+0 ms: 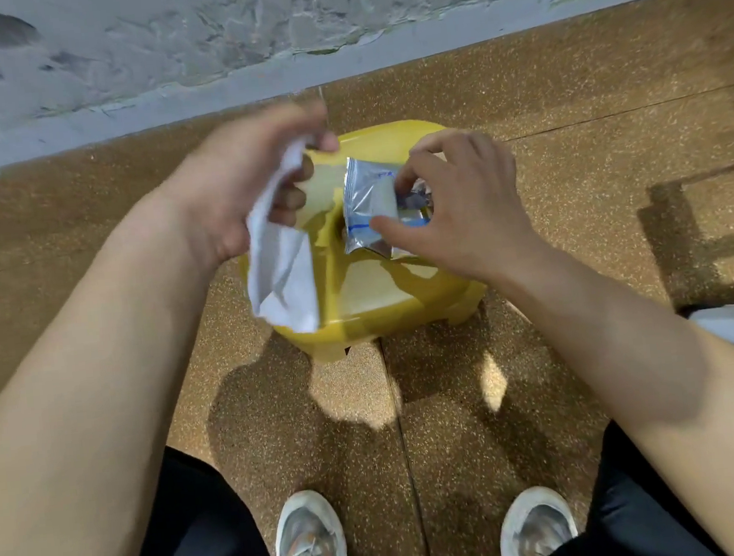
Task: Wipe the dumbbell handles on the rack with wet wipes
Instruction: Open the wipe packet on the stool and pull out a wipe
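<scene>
dangling limp white wipe point(281, 263) beside crinkly packet point(369, 206)

The left hand point(231, 187) is blurred; right hand point(452, 206) partly covers the wipes packet point(368, 197).

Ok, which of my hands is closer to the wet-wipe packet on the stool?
Right. The right hand pinches the wet-wipe packet on the yellow stool; the left hand is off to its left, gripping a white wipe.
</scene>
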### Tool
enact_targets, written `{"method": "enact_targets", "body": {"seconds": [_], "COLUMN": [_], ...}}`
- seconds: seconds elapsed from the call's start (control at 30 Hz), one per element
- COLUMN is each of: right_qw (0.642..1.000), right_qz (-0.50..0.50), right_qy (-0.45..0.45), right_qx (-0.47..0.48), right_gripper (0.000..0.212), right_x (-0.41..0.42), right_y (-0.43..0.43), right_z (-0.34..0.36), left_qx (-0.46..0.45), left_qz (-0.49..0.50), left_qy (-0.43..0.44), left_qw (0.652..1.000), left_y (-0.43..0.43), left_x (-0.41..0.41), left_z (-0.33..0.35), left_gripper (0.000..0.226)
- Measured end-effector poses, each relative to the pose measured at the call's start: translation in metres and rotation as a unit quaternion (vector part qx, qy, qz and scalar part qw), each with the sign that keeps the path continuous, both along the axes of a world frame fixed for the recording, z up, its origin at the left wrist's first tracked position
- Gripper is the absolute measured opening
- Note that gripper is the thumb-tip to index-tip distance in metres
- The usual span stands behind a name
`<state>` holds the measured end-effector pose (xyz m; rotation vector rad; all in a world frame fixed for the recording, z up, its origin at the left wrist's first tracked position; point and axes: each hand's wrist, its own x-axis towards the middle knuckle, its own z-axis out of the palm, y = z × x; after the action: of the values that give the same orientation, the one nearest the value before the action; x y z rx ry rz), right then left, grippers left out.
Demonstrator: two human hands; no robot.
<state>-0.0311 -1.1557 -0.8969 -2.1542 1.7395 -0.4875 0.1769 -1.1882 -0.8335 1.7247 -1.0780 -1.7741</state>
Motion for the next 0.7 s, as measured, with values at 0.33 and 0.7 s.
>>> {"method": "enact_targets", "body": {"seconds": [0.33,0.7], "right_qw": [0.999,0.997], "right_qz": [0.007,-0.073], "right_qy": [-0.004,-0.011], "right_qx": [0.036,0.037], "right_gripper": [0.015,0.01], "right_x": [-0.011,-0.006], "right_y": [0.004,-0.006], "right_z": [0.001,-0.011], "left_qx": [-0.163,-0.252], "left_qz": [-0.196,-0.166], "left_qy": [-0.299,-0.409], "left_qw": [0.919,0.861], "left_y": [0.025,0.036], "left_x": [-0.038,-0.05], "left_z": [-0.034,-0.059], "left_gripper": [0.03,0.03]}}
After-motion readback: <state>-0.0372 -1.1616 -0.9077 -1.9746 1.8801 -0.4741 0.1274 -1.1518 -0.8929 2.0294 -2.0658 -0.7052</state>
